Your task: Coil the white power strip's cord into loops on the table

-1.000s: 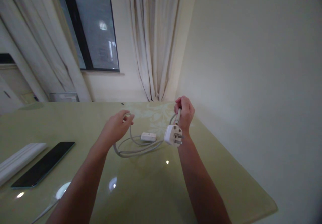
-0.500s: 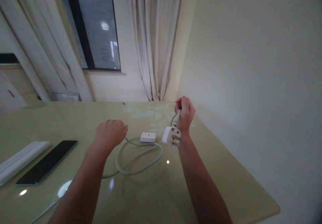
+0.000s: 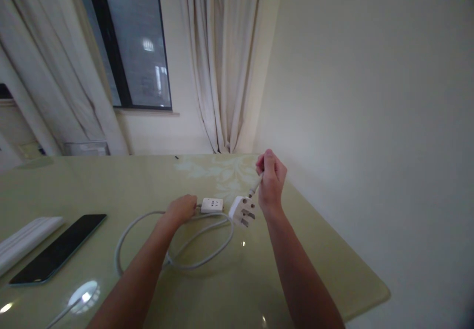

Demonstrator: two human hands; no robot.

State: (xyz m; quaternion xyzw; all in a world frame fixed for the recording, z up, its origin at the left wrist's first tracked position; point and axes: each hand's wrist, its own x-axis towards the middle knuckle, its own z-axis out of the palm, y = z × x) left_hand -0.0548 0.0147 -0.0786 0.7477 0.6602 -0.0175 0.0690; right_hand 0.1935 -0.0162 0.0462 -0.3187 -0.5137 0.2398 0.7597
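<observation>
My right hand (image 3: 272, 178) is closed around the grey cord just behind a white three-pin plug (image 3: 241, 211). The plug hangs below the fist, its flat metal pins facing toward me. My left hand (image 3: 182, 207) is curled over the grey cable (image 3: 202, 262) beside a small white socket block (image 3: 212, 205); its fingertips are mostly hidden. The block lies on the table with its outlet holes up. Loops of the cable spread over the table around and under my left forearm.
To the left, a black phone-like slab (image 3: 59, 247) lies beside a long white bar, perhaps a power strip (image 3: 29, 240). Nearer me is a pale round disc with a thin cord (image 3: 84, 297). The glossy green table (image 3: 314, 270) meets a wall on the right; curtains (image 3: 222, 62) hang behind.
My left hand has moved right and closer to the socket block, and a cable loop now shows left of my forearm. The plug has tilted, its pins turning downward. The view has shifted slightly.
</observation>
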